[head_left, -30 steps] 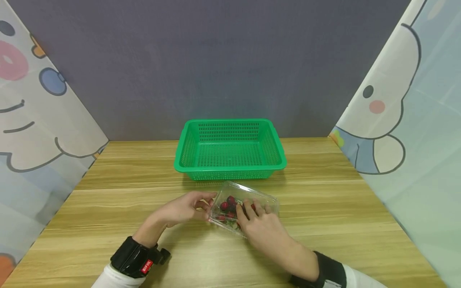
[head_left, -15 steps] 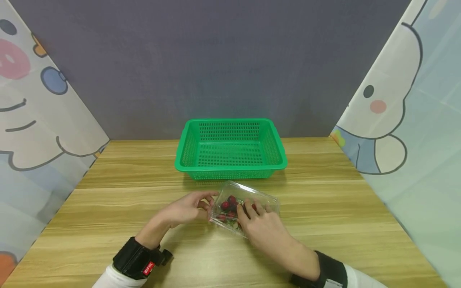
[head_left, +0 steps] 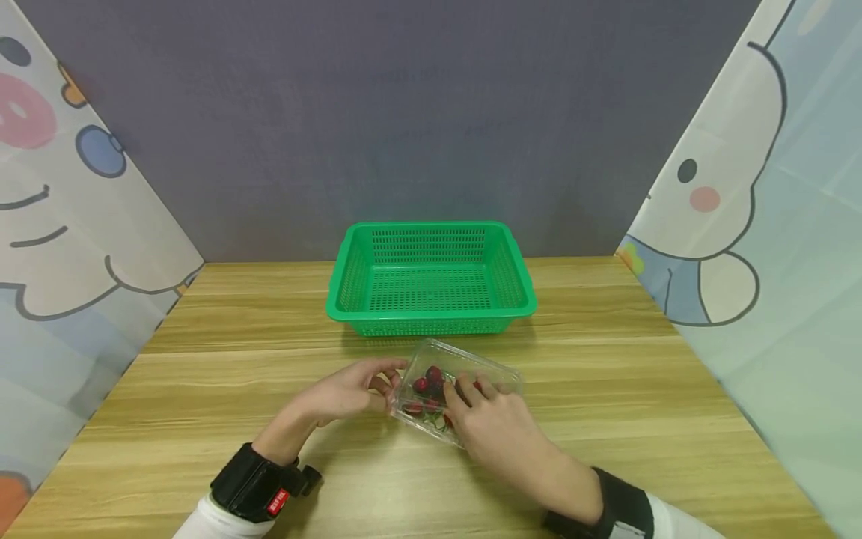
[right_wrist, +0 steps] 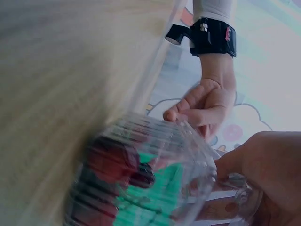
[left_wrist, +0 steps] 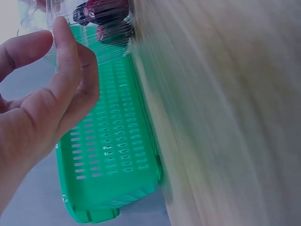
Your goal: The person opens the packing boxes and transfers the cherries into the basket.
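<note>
A clear plastic box [head_left: 465,359] sits at an angle on the table, with dark red cherries [head_left: 434,373] and green stems inside. My left hand [head_left: 346,389] pinches the box's left edge between thumb and fingers. In the left wrist view the index finger [left_wrist: 66,52] lies against the clear wall. My right hand [head_left: 494,430] reaches over the near side, its bent fingers down among the cherries. Its fingertips are partly hidden, so whether they hold a cherry is unclear. Through the wall in the right wrist view, a cherry [right_wrist: 110,162] shows with a dark blob beside it.
A green perforated basket [head_left: 431,316] stands just behind the box, with nothing visible inside. The wooden table [head_left: 256,337] ends at a grey back panel [head_left: 431,112]. Cartoon-printed sheets [head_left: 795,299] slope up along both sides.
The right hand's fingers have bent more and shifted slightly within the box. Some cherries and stems near them have moved a little. The left hand, box and basket stay in place.
</note>
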Action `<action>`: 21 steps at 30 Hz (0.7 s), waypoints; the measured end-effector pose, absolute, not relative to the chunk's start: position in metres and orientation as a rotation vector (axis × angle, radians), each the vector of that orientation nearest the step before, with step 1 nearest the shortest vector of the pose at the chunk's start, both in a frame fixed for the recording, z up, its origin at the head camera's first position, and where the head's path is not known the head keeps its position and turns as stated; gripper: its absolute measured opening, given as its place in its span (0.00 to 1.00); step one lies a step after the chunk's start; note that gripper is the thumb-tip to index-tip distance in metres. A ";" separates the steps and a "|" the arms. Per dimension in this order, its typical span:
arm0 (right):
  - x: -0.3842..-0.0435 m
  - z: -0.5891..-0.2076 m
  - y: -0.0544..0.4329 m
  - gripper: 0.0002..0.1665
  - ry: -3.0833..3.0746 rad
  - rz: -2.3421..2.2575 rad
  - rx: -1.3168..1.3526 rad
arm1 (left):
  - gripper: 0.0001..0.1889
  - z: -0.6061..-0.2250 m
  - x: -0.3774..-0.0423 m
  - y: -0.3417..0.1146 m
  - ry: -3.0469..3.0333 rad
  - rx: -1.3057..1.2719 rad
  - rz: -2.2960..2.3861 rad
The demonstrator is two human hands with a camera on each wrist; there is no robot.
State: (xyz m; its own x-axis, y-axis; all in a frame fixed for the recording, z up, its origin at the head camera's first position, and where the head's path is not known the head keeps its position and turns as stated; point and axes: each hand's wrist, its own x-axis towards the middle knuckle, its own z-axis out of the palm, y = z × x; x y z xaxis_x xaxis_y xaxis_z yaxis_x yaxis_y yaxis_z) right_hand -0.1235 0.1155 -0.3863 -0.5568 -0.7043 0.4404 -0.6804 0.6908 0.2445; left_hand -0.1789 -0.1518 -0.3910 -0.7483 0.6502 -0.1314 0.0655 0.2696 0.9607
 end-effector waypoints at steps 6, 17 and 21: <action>-0.123 -0.375 0.117 0.20 -2.470 -0.027 1.068 | 0.38 -0.391 -0.180 -0.152 2.022 0.688 1.504; -0.122 -0.370 0.118 0.24 -2.520 0.042 1.025 | 0.27 -0.391 -0.179 -0.152 2.054 0.675 1.498; -0.123 -0.364 0.120 0.26 -2.566 0.136 1.006 | 0.29 -0.392 -0.178 -0.151 2.107 0.706 1.461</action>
